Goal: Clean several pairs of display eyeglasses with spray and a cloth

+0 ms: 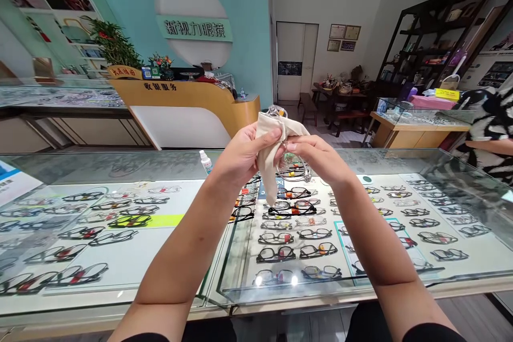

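My left hand [240, 156] is closed on a beige cleaning cloth [269, 149], thumb pressing the cloth against a lens. My right hand [316, 156] pinches a pair of clear-framed glasses [294, 166] at the frame. The cloth wraps over part of the glasses and hangs down between my hands. Both hands are raised above the glass display counter [168, 168]. Part of the glasses pokes out above the cloth.
Rows of eyeglass frames [294, 238] lie under the counter glass. A small spray bottle [206, 161] stands on the counter left of my hands. A person in a black-and-white top [491, 128] stands at the right. A reception desk [188, 104] is behind.
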Available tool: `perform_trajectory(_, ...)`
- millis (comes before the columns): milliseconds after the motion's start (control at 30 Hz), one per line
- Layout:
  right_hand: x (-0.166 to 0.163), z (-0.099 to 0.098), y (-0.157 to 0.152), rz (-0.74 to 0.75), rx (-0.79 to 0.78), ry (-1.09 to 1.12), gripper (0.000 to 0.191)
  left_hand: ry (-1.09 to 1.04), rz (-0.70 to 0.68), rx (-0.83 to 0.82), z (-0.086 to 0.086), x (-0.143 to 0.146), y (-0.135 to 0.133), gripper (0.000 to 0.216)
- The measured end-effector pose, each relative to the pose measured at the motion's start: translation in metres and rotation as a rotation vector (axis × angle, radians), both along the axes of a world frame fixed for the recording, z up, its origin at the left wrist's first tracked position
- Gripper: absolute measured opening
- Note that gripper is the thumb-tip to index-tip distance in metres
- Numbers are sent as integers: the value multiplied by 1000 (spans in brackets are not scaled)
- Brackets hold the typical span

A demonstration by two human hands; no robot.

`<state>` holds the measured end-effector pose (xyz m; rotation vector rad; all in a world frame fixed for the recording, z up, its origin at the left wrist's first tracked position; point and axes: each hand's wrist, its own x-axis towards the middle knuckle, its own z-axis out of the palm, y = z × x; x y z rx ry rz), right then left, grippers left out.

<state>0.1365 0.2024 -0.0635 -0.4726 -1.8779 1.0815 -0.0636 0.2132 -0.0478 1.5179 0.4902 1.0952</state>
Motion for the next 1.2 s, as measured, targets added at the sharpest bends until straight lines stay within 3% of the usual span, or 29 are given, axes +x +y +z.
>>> perform_trajectory(233, 6, 7, -8, 10, -29, -1, 37, 87, 37, 135, 7, -9, -5, 44)
perform_trajectory(500, 1, -4, -1, -9, -68, 13, 37, -52, 144, 232, -3, 8, -8, 48)
perform_trajectory(667, -1, 1, -6, 2, -33, -2, 38, -125, 184, 260, -7, 14, -8, 45)
perform_trajectory(833, 6, 8, -12, -42, -4, -33, 38, 0, 96, 211, -1, -4, 2, 54)
perform_trajectory(1000, 11, 8, -13, -103, -24, -35, 39, 80, 28, 204, 9, -24, 5, 47)
perform_trajectory(1200, 8, 6, -10, -141, -72, -6, 39, 75, 156, 270, 5, -14, 1, 46)
